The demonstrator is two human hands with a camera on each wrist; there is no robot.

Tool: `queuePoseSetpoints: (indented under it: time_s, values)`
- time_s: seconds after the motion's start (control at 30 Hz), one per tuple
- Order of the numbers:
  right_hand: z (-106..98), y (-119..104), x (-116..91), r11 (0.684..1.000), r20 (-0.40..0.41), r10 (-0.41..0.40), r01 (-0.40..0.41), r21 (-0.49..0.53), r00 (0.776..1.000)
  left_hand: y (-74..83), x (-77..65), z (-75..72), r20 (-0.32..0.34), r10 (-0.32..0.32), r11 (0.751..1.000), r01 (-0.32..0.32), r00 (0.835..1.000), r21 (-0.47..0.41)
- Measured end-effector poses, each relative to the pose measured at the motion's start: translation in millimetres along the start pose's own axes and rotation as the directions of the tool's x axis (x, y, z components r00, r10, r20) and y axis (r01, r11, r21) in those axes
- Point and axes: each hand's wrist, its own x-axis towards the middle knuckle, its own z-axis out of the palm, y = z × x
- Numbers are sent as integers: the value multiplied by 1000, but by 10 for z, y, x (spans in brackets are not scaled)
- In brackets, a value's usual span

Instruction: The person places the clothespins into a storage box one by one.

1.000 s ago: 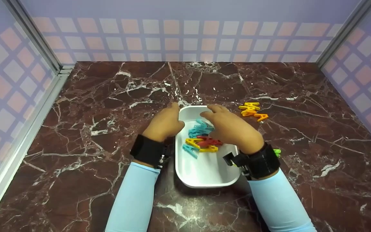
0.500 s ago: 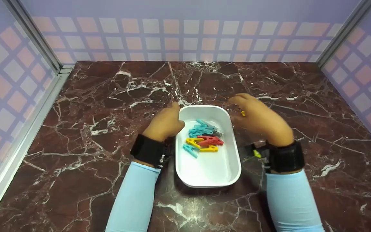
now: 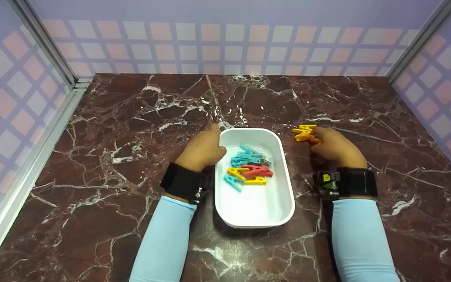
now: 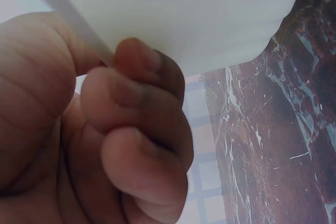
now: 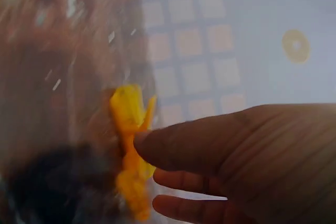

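Note:
My left hand [image 3: 202,149] holds the left wall of a white plastic tray [image 3: 287,184]; in the left wrist view, its fingertips curl against the white wall [image 4: 210,19]. Inside lie several turquoise clothespins [image 3: 245,157], red clothespins [image 3: 257,170] and yellow clothespins [image 3: 255,180]. Right of the tray, my right hand [image 3: 339,148] reaches over a small pile of yellow and orange clothespins [image 3: 304,133]. In the right wrist view, the thumb [image 5: 173,142] is close by the blurred pile [image 5: 130,129], with the other fingers spread apart below it.
A dark red marbled tabletop [image 3: 131,219] lies under everything. Purple walls with pink and white squares [image 3: 233,47] close off the back and both sides. A bit of green [image 3: 329,186] shows by the right wrist camera.
My right hand has moved from over the tray rightward to the yellow and orange clothespins and lowered there. My left hand stays at the tray's left wall.

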Motion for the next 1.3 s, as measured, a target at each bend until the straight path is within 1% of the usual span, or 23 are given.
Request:
queuePoseSetpoints:
  time_s: [0.13, 0.27, 0.37, 0.53, 0.63, 0.73, 0.8, 0.97, 1.13, 1.3]
  values:
    - [34, 97, 9, 1000, -1, 8, -8, -1, 1000, 11, 1, -2, -3, -1, 1000, 1, 1000, -9]
    - [59, 98, -6, 998, 25, 49, -50, 28, 998, 15, 4, 1, -2, -3, 1000, 3, 1000, -8]
    - [82, 72, -12, 998, 32, 55, -56, 32, 998, 16, 5, 1, -1, -5, 1000, 5, 1000, -7]
    - [126, -14, 8, 1000, 33, 10, -10, 7, 999, 10, 5, 1, 5, -11, 1000, 11, 1000, -16]
    - [140, -80, 23, 1000, 51, 7, -8, 14, 999, 7, 5, 2, 5, -10, 1000, 10, 1000, -18]
    - [127, -134, 16, 999, 59, 22, -24, 31, 998, 8, 7, 3, 1, -2, 1000, 2, 1000, -12]
    - [102, -160, -2, 998, 50, 39, -41, 43, 998, 12, 6, 2, -2, 4, 1000, -4, 1000, -5]
    - [55, -206, -21, 996, 38, 80, -82, 36, 996, 16, -9, -9, -2, 8, 1000, -8, 1000, 0]
    - [108, -206, 19, 996, 68, 84, -84, -9, 994, 17, -7, -3, -2, 3, 1000, -3, 1000, -5]
    - [151, -211, 59, 995, 79, 101, -100, -22, 992, 14, 2, -1, 1, -8, 1000, 8, 1000, -15]
